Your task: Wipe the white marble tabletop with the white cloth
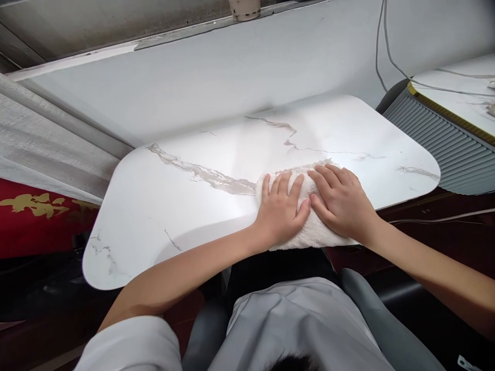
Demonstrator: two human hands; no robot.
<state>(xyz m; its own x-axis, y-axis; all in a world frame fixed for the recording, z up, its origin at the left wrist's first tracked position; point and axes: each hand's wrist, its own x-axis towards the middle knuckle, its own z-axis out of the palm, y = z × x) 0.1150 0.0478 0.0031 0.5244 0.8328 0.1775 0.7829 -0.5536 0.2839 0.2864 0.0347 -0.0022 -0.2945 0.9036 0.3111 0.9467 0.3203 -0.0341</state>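
Observation:
A white fluffy towel point(309, 234), folded into a small pad, lies at the near edge of a white marble-patterned table point(185, 201). My left hand point(281, 208) rests flat on the towel's left half, fingers stretched out and pointing away from me. My right hand point(340, 201) lies flat on its right half, fingers spread and angled to the upper left. The two hands touch at the thumbs. Neither hand grips anything; both press down on the towel.
A pale wall rises behind the table, with grey cables point(382, 51) hanging at the right. A ribbed grey unit point(444, 144) with a marble top stands to the right. A grey curtain point(42, 144) and red cloth with gold print point(34, 216) are at the left.

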